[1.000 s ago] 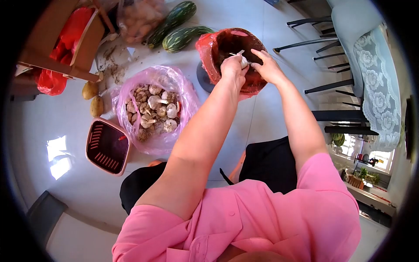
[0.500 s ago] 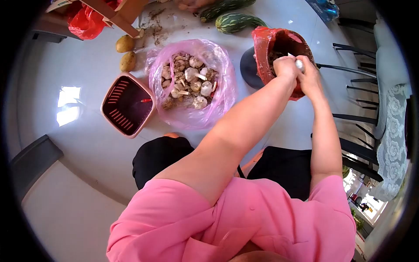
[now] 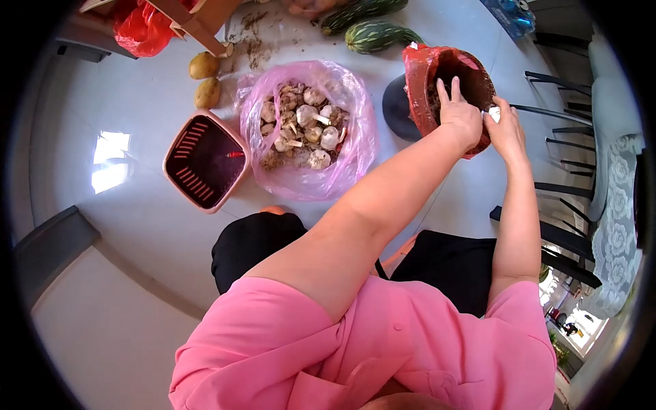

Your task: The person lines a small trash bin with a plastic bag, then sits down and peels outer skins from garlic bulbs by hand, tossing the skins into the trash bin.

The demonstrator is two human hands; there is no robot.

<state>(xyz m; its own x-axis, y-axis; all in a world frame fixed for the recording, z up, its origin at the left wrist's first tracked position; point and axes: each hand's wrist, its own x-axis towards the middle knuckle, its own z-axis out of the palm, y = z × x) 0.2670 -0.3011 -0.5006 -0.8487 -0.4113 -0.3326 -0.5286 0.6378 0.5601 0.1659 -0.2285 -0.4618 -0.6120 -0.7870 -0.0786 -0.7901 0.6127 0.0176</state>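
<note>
My left hand [image 3: 462, 121] is over the mouth of a brown bin [image 3: 471, 67] lined with a red plastic bag, its fingers spread and nothing in them. Beside it, at the bin's right edge, my right hand [image 3: 506, 130] is closed round a small white garlic bulb [image 3: 495, 114], partly hidden by the fingers. Dark scraps show inside the bin. To the left, a pink plastic bag [image 3: 355, 147] lies open on the floor with several garlic bulbs [image 3: 306, 116] in it, some with cut stems and dirt.
A pink basket [image 3: 242, 160] holding a small red-handled object [image 3: 235, 154] stands left of the bag. Two potatoes [image 3: 207, 93] lie behind it. Green striped squashes [image 3: 376, 37] and a wooden stool [image 3: 195, 24] are at the back. Black chair legs [image 3: 564, 188] line the right side.
My hands have moved apart. The left has opened its fingers over the bin, and the right has shifted right with the white bulb. The view has shifted slightly.
</note>
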